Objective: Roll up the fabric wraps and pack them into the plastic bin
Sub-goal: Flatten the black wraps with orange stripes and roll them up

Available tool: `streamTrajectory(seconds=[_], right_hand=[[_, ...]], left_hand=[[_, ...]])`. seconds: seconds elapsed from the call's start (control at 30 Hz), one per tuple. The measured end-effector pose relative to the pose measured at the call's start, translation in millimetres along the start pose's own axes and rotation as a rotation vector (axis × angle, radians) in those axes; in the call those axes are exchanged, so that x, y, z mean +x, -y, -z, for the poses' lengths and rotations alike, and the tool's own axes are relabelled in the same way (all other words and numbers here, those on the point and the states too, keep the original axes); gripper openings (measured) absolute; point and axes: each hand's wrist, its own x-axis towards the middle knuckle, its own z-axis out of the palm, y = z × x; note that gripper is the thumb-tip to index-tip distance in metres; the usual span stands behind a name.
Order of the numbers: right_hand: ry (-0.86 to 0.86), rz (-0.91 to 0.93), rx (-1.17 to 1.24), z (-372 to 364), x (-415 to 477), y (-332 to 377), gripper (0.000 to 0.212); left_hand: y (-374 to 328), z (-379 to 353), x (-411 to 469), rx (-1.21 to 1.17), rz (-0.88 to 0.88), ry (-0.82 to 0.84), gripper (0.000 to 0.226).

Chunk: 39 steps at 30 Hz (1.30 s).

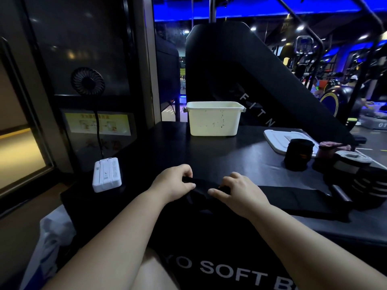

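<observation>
Hands: our left hand (176, 183) and right hand (238, 189), close together, both pinch the black fabric wrap (293, 200) | Place: near edge of the table (167, 147); plastic bin (213, 120) well beyond | Advice: we should probably roll tight, edges aligned.

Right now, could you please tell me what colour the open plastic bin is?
The rectangular plastic bin is cream-white with dark specks, clearest in the head view.
</observation>
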Motion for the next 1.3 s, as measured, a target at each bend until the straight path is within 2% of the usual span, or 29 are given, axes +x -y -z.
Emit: streamTrajectory(seconds=[0.2, 0.3, 0.4, 0.6, 0.77, 0.9, 1.03, 1.1, 1.3], right_hand=[[-0.008, -0.042, -0.092, -1, 3, 19, 0.059], [-0.016, -0.056, -0.049, -2, 1, 17, 0.060], [-0.031, -0.063, -0.045, -2, 0, 17, 0.062], [-0.024, -0.087, -0.030, -3, 0, 18, 0.067], [-0.005, -0.099, -0.030, -3, 2, 17, 0.068], [0.022, -0.081, -0.064, -5, 2, 15, 0.062], [-0.007, -0.080, -0.042, -8, 5, 11, 0.041], [-0.007, -0.073, -0.021, -8, 6, 9, 0.036], [0.062, -0.023, -0.080, -2, 11, 7, 0.039]], left_hand=[[4, 5, -1, 0.027, 0.142, 0.015, 0.035], [8, 12, -1, -0.109, 0.224, 0.125, 0.049], [14, 14, -1, -0.199, 0.253, 0.156, 0.049], [15, 4, 2, -0.112, 0.182, 0.106, 0.036], [17, 13, 0, 0.073, 0.247, -0.045, 0.042], [25, 11, -3, 0.146, 0.239, -0.050, 0.046], [22, 1, -8, 0.209, 0.191, 0.006, 0.056], [19, -2, -10, 0.140, 0.197, 0.022, 0.060], [16, 1, -8, 0.009, 0.219, 0.011, 0.065]])
